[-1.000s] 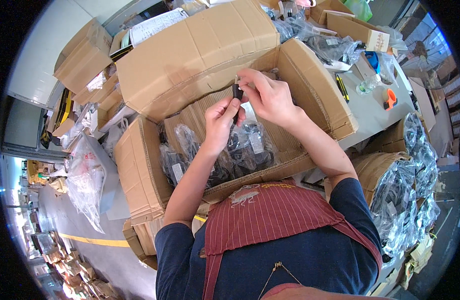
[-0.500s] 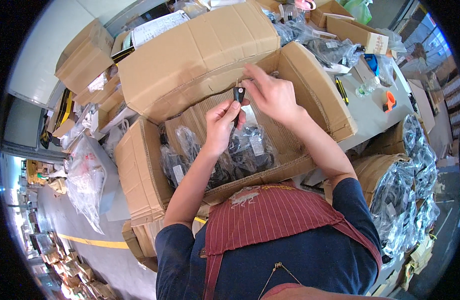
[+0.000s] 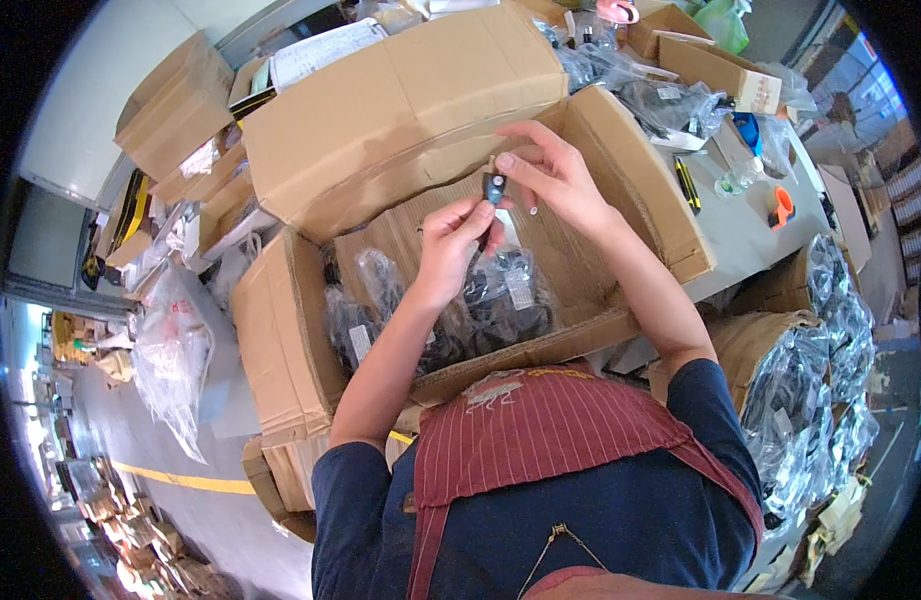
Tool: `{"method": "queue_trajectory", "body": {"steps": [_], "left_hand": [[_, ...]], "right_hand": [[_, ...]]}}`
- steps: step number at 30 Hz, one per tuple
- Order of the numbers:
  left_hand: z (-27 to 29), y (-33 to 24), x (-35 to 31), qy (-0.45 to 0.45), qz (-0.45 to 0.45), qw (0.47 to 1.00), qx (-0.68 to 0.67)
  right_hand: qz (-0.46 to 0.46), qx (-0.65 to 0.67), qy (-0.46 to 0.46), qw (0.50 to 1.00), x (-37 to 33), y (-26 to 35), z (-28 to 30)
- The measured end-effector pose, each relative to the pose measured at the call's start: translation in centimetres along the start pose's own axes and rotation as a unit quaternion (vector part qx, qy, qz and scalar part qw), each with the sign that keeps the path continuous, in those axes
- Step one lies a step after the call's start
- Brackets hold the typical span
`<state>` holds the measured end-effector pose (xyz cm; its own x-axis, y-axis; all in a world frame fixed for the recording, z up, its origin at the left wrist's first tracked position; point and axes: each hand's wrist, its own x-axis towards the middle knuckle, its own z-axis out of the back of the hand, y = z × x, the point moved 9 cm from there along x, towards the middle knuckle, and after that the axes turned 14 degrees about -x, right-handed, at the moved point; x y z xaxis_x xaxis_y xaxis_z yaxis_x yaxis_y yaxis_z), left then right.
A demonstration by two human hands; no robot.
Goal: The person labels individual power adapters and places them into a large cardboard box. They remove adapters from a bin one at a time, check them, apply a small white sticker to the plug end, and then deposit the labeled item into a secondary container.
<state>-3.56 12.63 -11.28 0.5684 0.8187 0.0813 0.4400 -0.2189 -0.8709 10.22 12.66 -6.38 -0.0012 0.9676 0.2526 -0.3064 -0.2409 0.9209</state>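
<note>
In my left hand (image 3: 456,238) I grip a small black plug-like piece (image 3: 494,187) with a round pale mark, its tip pointing up and away from me. The left fingers and thumb are closed around its lower end. My right hand (image 3: 552,178) hovers at the tip, its fingers apart and its thumb beside or touching the tip; I cannot tell which. Both hands are above an open cardboard box (image 3: 280,340). Inside the box, clear plastic bags of black items (image 3: 510,295) lie on a corrugated cardboard sheet (image 3: 570,255).
A grey table (image 3: 725,240) on the right carries a black and yellow pen-like tool (image 3: 686,184), a clear bottle (image 3: 738,177) and an orange ring-shaped tool (image 3: 781,206). More bagged goods (image 3: 790,410) stand at my right. Cartons (image 3: 175,100) and a plastic-lined bin (image 3: 212,340) are on the left.
My right hand has come down and its thumb has moved to the plug-like piece's tip. The left hand has shifted slightly right and turned the piece a little.
</note>
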Motion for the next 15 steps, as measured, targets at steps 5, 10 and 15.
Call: {"method": "queue_trajectory", "body": {"steps": [5, 10, 15], "left_hand": [[0.9, -0.9, 0.4, 0.019, -0.020, 0.982, 0.185], [10.0, -5.3, 0.2, -0.163, -0.049, 0.968, 0.183], [16.7, -6.3, -4.2, -0.222, 0.045, 0.839, 0.496]], "right_hand": [[-0.012, -0.046, 0.012, 0.999, -0.4, 0.2, 0.6], [-0.035, 0.020, -0.150, 0.988, 0.0, 0.8, 7.0], [0.011, 0.074, -0.217, 0.973, 0.0, -0.3, 13.3]]}}
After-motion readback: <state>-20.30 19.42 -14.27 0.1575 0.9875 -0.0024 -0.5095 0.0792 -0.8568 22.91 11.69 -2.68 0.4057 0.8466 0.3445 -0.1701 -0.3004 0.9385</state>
